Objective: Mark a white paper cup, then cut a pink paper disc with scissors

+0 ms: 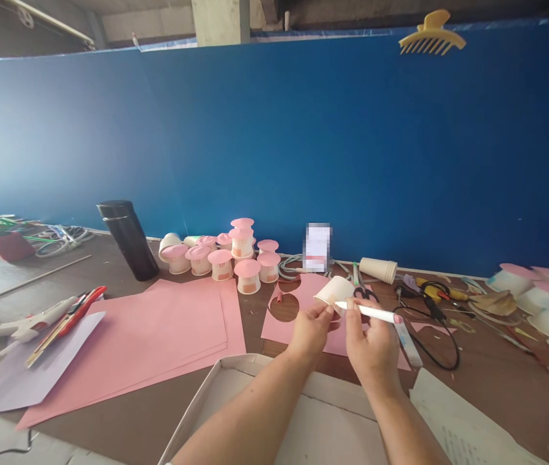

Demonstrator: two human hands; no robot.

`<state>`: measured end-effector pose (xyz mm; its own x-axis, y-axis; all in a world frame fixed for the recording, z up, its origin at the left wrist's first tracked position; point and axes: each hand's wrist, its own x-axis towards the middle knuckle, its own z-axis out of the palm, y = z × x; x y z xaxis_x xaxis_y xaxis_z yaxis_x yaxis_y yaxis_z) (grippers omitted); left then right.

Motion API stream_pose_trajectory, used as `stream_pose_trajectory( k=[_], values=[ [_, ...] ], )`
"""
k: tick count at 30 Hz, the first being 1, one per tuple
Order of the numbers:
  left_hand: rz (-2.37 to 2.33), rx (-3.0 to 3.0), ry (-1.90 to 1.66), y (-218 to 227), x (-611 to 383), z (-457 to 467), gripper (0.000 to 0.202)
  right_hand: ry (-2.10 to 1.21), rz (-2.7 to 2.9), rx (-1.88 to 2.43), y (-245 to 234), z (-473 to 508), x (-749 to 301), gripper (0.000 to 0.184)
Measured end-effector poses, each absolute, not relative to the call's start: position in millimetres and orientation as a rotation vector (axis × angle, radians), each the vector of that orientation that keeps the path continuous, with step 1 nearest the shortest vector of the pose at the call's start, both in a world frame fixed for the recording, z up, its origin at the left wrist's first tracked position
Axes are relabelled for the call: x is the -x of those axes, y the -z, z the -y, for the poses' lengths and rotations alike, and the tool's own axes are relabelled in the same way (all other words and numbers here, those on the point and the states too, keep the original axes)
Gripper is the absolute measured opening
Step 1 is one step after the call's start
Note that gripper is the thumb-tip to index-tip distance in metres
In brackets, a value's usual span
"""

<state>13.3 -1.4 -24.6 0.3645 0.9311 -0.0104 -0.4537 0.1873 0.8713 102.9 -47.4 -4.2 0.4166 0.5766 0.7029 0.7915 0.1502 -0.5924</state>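
My left hand [312, 329] grips a white paper cup [333, 290] by its edge, the cup tilted on its side above the pink paper. A white marker pen [374, 312] with a pink end is in my right hand [372, 339], its tip at the cup's surface. The fingers partly cover the spot where pen and cup meet. Under the hands lies a pink sheet [274, 328] with round holes cut in it. Black-handled scissors [365, 295] rest just behind the cup. Several small cups with pink round tops [248, 268] stand farther back to the left.
Large pink sheets [168, 323] lie left, with a glue gun [27, 323] and red cutter [73, 316] beside them. A black bottle [129, 242] stands behind. Stacked white cups [378, 270] and black cable [442, 310] are right. A shallow box [207, 394] sits in front.
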Motion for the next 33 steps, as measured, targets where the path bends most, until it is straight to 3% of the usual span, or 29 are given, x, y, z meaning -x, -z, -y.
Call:
stream_pose_trajectory(
  k=[9, 33],
  values=[
    [-0.649, -0.835, -1.082, 19.6, -12.8, 3.0, 0.049, 0.358, 1.139, 1.421, -2.1, 51.0, -106.1, 0.029],
    [-0.578, -0.953, -1.066, 24.9, -15.3, 4.3, 0.053, 0.312, 1.310, 1.426, 0.6, 47.9, -102.7, 0.029]
  ],
)
